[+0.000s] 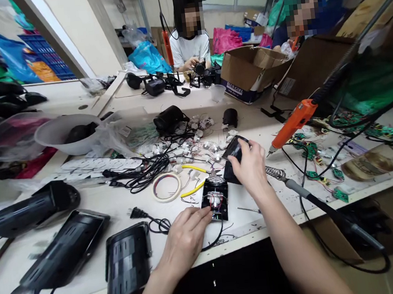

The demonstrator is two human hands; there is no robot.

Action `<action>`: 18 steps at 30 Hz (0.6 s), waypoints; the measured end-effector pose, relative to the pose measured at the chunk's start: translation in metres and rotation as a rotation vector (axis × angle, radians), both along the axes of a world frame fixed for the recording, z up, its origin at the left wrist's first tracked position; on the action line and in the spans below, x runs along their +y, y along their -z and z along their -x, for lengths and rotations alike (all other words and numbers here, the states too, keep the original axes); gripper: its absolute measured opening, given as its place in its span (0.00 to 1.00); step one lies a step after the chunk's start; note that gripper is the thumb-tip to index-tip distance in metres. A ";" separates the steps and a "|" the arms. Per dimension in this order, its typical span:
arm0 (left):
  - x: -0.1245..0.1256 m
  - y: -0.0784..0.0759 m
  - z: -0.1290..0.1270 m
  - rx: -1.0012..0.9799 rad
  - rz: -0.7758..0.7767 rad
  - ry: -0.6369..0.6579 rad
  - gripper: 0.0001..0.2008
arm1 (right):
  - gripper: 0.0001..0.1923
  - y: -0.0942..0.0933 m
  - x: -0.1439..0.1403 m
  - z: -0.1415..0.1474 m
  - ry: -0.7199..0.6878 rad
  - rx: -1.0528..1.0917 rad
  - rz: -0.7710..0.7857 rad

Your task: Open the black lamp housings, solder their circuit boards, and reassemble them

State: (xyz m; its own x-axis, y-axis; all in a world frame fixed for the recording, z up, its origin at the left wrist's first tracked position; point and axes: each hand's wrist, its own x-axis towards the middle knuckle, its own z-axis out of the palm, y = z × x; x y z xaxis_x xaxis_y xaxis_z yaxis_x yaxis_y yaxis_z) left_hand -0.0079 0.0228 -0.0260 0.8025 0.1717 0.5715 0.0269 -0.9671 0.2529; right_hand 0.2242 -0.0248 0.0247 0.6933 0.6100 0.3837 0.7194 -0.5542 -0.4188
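Observation:
A small open black housing (224,195) with thin wires and white connectors inside lies on the bench. My left hand (187,232) has its fingers pressed together on the housing's lower left edge; its thumb is hidden. A black cord (217,239) runs from the housing's lower end. Above and to the right, my right hand (252,164) grips a black boxy part (232,173) between thumb and fingers, tilted and close to the housing. Two yellow-handled tweezers or pliers (196,190) lie just left of it, their working ends unclear.
An orange electric screwdriver (294,123) hangs at right, near a soldering iron (297,189) and its spring holder. Masking tape (166,186), a plug cord (138,212) and black hair-dryer-like bodies (127,255) lie left. Green circuit boards (340,194) spread right. A person (189,45) works opposite.

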 end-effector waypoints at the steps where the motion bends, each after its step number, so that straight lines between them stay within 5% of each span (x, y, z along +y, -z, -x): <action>1: 0.000 -0.001 0.000 0.005 0.000 0.000 0.15 | 0.31 -0.002 0.013 -0.009 0.075 0.043 0.151; 4: 0.000 -0.002 0.000 0.006 -0.004 -0.006 0.15 | 0.35 -0.005 0.043 -0.028 0.141 0.176 0.416; 8: 0.000 0.001 0.002 -0.023 0.002 -0.019 0.15 | 0.36 -0.001 0.058 -0.043 0.135 0.243 0.505; 13: -0.001 0.002 0.008 -0.104 0.166 -0.038 0.12 | 0.40 0.003 0.056 -0.051 0.112 0.247 0.556; 18: 0.002 -0.006 0.014 -0.188 0.327 -0.199 0.10 | 0.36 0.000 0.052 -0.044 0.074 0.166 0.458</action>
State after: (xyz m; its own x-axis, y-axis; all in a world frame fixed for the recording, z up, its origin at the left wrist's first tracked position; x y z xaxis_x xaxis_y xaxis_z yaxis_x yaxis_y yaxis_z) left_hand -0.0223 0.0246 -0.0202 0.6221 0.5096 0.5944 0.1294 -0.8156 0.5639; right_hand 0.2679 0.0277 0.0243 0.7702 0.6370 -0.0320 0.6153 -0.7554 -0.2254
